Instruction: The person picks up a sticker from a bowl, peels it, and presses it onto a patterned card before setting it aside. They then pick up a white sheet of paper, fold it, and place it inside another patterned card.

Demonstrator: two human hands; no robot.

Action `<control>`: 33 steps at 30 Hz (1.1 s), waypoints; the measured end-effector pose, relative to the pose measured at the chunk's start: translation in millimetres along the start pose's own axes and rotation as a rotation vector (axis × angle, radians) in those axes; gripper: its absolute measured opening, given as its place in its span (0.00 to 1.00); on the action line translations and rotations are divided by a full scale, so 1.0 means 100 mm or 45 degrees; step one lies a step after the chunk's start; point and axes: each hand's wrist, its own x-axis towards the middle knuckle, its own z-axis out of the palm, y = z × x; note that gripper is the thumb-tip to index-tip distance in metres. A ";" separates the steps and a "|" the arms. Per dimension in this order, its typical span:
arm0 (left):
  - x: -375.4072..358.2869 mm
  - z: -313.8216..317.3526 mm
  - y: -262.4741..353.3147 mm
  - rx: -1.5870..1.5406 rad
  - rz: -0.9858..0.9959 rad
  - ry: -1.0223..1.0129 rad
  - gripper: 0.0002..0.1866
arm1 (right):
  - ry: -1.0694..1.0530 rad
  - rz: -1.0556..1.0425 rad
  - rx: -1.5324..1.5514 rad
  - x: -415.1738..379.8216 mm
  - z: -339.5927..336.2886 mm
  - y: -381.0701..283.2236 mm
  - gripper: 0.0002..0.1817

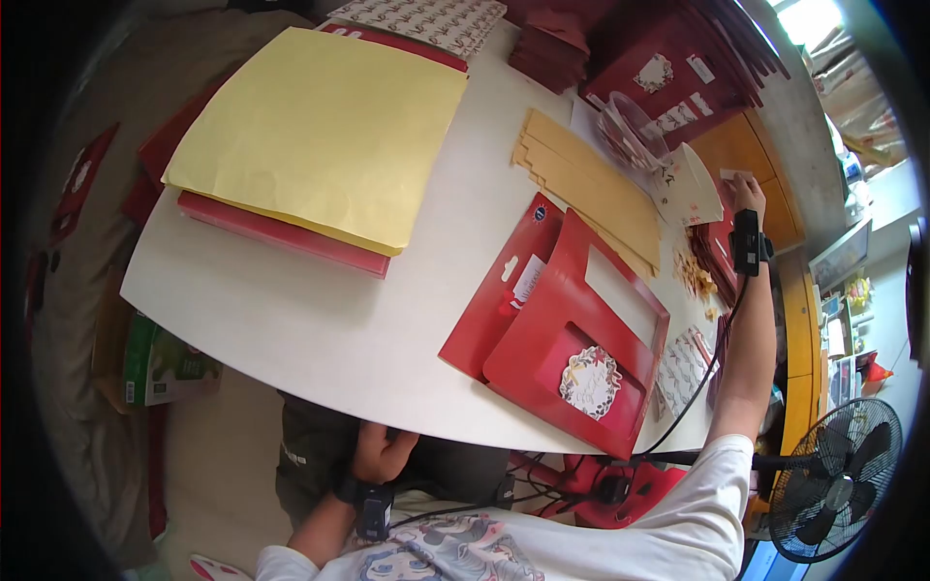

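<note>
My right hand [748,194] reaches to the far right side of the table, its fingers closed on a small white piece [734,175] beside a pale printed sheet [688,186]. Down at the table's near edge, my left hand [384,452] rests on my lap; its thumb stands apart from the other fingers, and nothing shows in it. A red folded card box [620,290] with a window and a white floral label [590,382] lies near the table's front edge. Behind it are stacked tan card strips [591,189].
A yellow sheet [320,136] covers a red stack [291,235] on the white table [262,320]. Dark red boxes [668,68] and a clear round container [635,126] stand at the back. A black fan [838,492] is at the lower right. Cables run from both wrists.
</note>
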 end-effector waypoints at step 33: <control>0.04 0.05 0.21 -0.207 0.257 0.220 0.10 | -0.581 -1.027 -0.528 -1.87 1.69 -1.68 0.10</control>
